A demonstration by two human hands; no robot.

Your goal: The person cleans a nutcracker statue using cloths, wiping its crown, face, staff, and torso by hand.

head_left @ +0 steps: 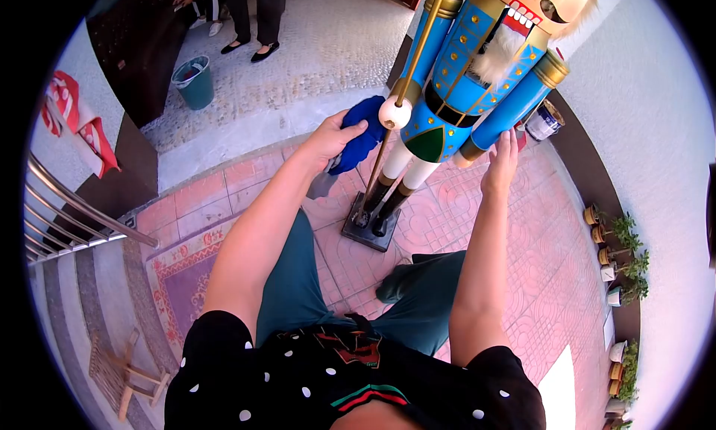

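Note:
A tall nutcracker figure [447, 117] in a blue coat with gold trim stands on a dark square base [371, 225] in front of me. It has a white beard and a gold staff [422, 44] in one round hand. My left hand [335, 137] is closed on a blue cloth [363, 135] with a grey part hanging below, held against the figure beside the staff hand. My right hand [501, 161] rests with outstretched fingers against the figure's other blue arm, near its cuff. Whatever lies under the cloth is hidden.
Behind are a green bucket [194, 83] and a person's legs [256, 16]. A metal railing [82, 202], steps, and a wooden chair [123, 378] stand left, near a patterned mat [186, 270]. Potted plants [630, 262] and a paint can [544, 120] line the right wall.

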